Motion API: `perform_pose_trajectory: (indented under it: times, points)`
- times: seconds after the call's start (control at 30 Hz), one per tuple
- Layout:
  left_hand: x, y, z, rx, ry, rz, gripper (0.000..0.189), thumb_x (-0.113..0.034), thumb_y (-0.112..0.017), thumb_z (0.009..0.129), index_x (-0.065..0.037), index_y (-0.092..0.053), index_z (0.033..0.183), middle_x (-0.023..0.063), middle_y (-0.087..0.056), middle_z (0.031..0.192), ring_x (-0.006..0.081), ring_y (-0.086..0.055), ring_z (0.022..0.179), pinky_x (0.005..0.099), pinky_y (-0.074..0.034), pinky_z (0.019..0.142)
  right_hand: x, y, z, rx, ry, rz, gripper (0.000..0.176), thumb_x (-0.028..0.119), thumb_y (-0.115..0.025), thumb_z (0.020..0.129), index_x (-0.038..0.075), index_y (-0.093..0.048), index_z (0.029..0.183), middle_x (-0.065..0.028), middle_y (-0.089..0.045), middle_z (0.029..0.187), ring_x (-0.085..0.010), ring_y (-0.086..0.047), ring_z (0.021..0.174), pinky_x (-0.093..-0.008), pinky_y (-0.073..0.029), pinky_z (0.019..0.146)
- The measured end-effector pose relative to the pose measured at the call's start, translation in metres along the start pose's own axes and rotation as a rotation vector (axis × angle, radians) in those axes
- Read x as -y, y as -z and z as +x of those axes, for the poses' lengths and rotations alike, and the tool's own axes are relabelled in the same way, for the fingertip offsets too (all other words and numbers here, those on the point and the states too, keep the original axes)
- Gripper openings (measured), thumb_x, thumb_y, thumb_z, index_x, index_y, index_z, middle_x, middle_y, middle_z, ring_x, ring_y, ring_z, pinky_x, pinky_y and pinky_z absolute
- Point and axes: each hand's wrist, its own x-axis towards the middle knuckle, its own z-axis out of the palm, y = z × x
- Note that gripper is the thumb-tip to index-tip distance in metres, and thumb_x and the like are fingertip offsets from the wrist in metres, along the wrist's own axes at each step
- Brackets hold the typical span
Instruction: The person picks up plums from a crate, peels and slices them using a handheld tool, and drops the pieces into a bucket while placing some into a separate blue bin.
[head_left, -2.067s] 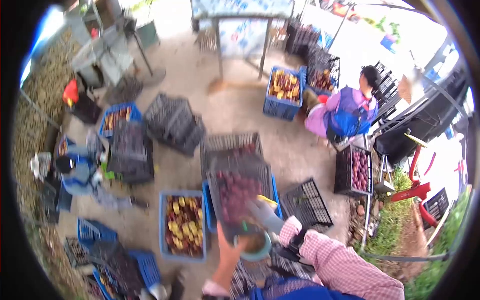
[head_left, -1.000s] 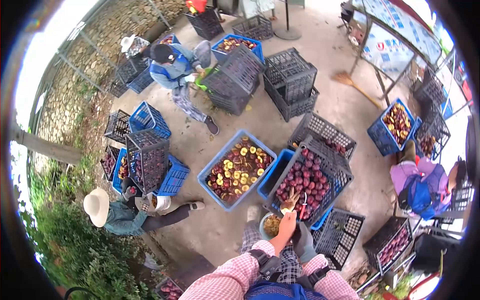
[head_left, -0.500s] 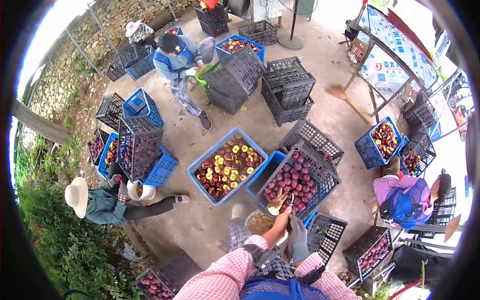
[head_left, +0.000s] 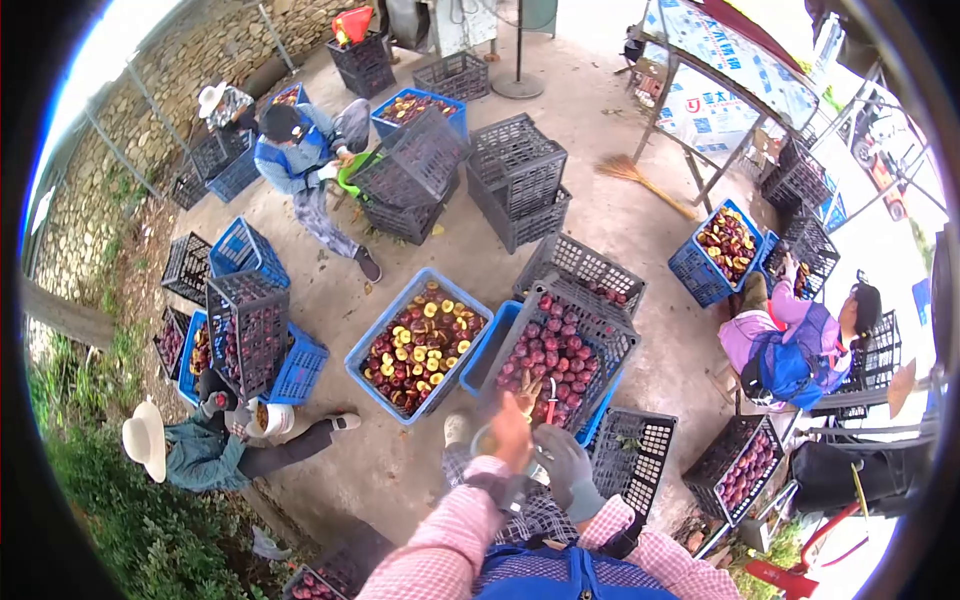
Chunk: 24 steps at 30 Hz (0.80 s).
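My left hand (head_left: 510,435), bare and smeared by motion, is over the near edge of the black crate (head_left: 627,355) of dark red plums (head_left: 550,345). Close on its right, my right hand (head_left: 565,472) wears a grey glove; its fingers look curled, and what they hold is hidden. A red-handled knife (head_left: 551,400) shows just above the hands at the crate's near side, beside a tan object (head_left: 527,391). To the left, a blue crate (head_left: 362,375) holds halved plums (head_left: 422,340) with yellow flesh.
Left, a person in a pale hat (head_left: 145,440) sits by stacked crates. Another person (head_left: 295,150) sits beyond, near black crates (head_left: 515,175). At right, a person in pink (head_left: 790,345) leans over crates. A broom (head_left: 645,185) lies on the concrete.
The view has shifted, so most things appear farther left. My left hand has moved off the knife area and blurred. The person in pink now reaches into a crate.
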Motion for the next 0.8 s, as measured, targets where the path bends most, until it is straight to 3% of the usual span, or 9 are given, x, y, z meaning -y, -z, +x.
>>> perform_pose_trajectory:
  times: [0.07, 0.17, 0.27, 0.3, 0.37, 0.57, 0.63, 0.77, 0.8]
  points:
    - [0.004, 0.001, 0.017, 0.129, 0.026, -0.109, 0.063, -0.054, -0.040, 0.104, 0.002, -0.069, 0.100, 0.0143, -0.069, 0.089, 0.0242, -0.062, 0.080, 0.0387, -0.048, 0.072, -0.018, -0.025, -0.012, -0.132, -0.372, 0.951, 0.031, 0.008, -0.059, 0.093, 0.003, -0.064, 0.123, -0.0113, -0.062, 0.128, -0.0263, -0.060, 0.117, -0.0325, -0.050, 0.102]
    - [0.014, -0.013, 0.011, 0.417, 0.118, -0.107, 0.047, -0.051, -0.046, 0.102, -0.009, -0.063, 0.087, 0.0044, -0.059, 0.083, 0.0146, -0.051, 0.071, 0.0296, -0.042, 0.064, 0.001, 0.003, 0.013, -0.291, -0.986, 1.546, 0.030, 0.007, -0.055, 0.096, 0.003, -0.064, 0.124, -0.0130, -0.060, 0.128, -0.0229, -0.059, 0.119, -0.0307, -0.049, 0.100]
    - [0.060, -0.048, 0.048, 0.452, -0.299, -0.172, 0.052, -0.034, -0.044, 0.104, -0.006, -0.046, 0.148, 0.0141, -0.066, 0.116, 0.0167, -0.059, 0.093, 0.0348, -0.047, 0.084, -0.040, -0.042, -0.009, -0.120, -0.449, 0.620, 0.041, 0.021, -0.057, 0.097, -0.002, -0.057, 0.131, -0.0185, -0.062, 0.124, -0.0277, -0.057, 0.120, -0.0344, -0.046, 0.101]
    - [0.122, -0.065, 0.113, 0.244, -0.939, 0.256, 0.054, -0.026, -0.040, 0.105, -0.007, -0.033, 0.155, 0.0148, -0.065, 0.130, 0.0142, -0.060, 0.084, 0.0294, -0.049, 0.073, -0.037, -0.045, -0.015, -0.163, -0.440, 0.609, 0.046, 0.024, -0.058, 0.097, -0.002, -0.055, 0.134, -0.0191, -0.062, 0.125, -0.0288, -0.058, 0.119, -0.0346, -0.045, 0.101]
    - [0.041, -0.031, 0.024, 0.385, -0.245, -0.015, 0.049, -0.027, -0.038, 0.106, -0.007, -0.042, 0.150, 0.0166, -0.064, 0.134, 0.0189, -0.065, 0.076, 0.0311, -0.051, 0.067, -0.023, -0.034, -0.013, -0.157, -0.516, 0.694, 0.051, 0.027, -0.059, 0.096, -0.002, -0.051, 0.138, -0.0199, -0.061, 0.127, -0.0304, -0.058, 0.118, -0.0345, -0.044, 0.101]
    - [0.044, -0.049, 0.006, 0.155, -0.220, 0.460, 0.072, -0.058, -0.037, 0.101, 0.007, -0.063, 0.118, 0.0295, -0.070, 0.095, 0.0467, -0.065, 0.095, 0.0521, -0.047, 0.085, -0.039, -0.037, -0.016, -0.182, -0.563, 0.860, 0.051, 0.021, -0.060, 0.094, -0.002, -0.052, 0.139, -0.0156, -0.061, 0.126, -0.0204, -0.056, 0.113, -0.0310, -0.044, 0.096]
    - [0.039, -0.056, -0.003, 0.119, -0.163, 0.416, 0.074, -0.059, -0.037, 0.100, 0.008, -0.065, 0.113, 0.0303, -0.070, 0.093, 0.0471, -0.065, 0.095, 0.0520, -0.047, 0.086, -0.023, -0.016, -0.007, -0.215, -0.875, 1.061, 0.050, 0.019, -0.062, 0.093, -0.001, -0.053, 0.138, -0.0146, -0.062, 0.125, -0.0201, -0.057, 0.111, -0.0305, -0.045, 0.095]
    - [0.067, -0.054, 0.025, 0.012, -0.321, 0.571, 0.080, -0.062, -0.036, 0.100, 0.009, -0.070, 0.086, 0.0281, -0.071, 0.088, 0.0435, -0.068, 0.087, 0.0528, -0.049, 0.077, -0.033, -0.033, -0.017, -0.262, -0.646, 0.825, 0.047, 0.014, -0.061, 0.092, -0.001, -0.055, 0.135, -0.0110, -0.064, 0.118, -0.0176, -0.058, 0.105, -0.0317, -0.047, 0.090]
    - [0.072, -0.055, 0.038, -0.043, -0.514, 0.729, 0.082, -0.063, -0.036, 0.100, 0.009, -0.070, 0.079, 0.0265, -0.071, 0.085, 0.0403, -0.069, 0.081, 0.0525, -0.049, 0.074, -0.037, -0.033, -0.025, -0.187, -0.486, 0.599, 0.039, 0.009, -0.061, 0.084, 0.001, -0.062, 0.123, -0.0227, -0.056, 0.132, -0.0420, -0.055, 0.117, -0.0396, -0.048, 0.100]
